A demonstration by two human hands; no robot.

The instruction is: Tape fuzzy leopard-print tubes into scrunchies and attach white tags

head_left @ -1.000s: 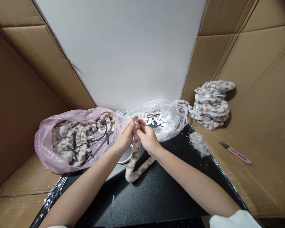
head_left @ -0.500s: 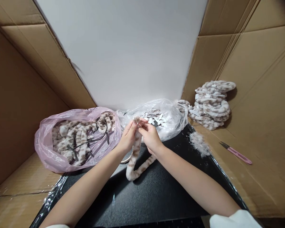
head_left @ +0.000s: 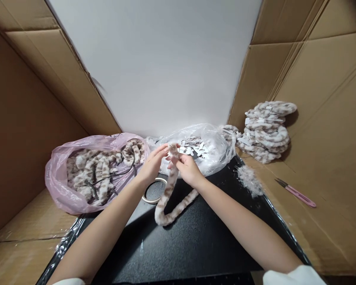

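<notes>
A long furry strip [head_left: 169, 190], white with brown bands, stands up from the black table and bends back along it to the right. Near its top end my right hand [head_left: 187, 168] is closed around it, thumb across the fur. My left hand [head_left: 153, 163] is beside that same end, its fingers stretched out and fairly straight; whether the fingertips touch the fur is hard to tell. Just below my left hand lies a pale ring [head_left: 154, 190] flat on the table.
At left, a pink plastic bag [head_left: 57, 190] holds furry strips and dark cords. Behind my hands sits a clear bag [head_left: 216, 160] with white tags. A furry pile [head_left: 267, 134], loose fluff [head_left: 249, 180] and pink-handled snips [head_left: 299, 195] are on the right. Cardboard walls flank the table.
My left hand has loosened from the strip's top end and shifted slightly left, its fingers straightening. My right hand keeps its grip. More of the ring now shows.
</notes>
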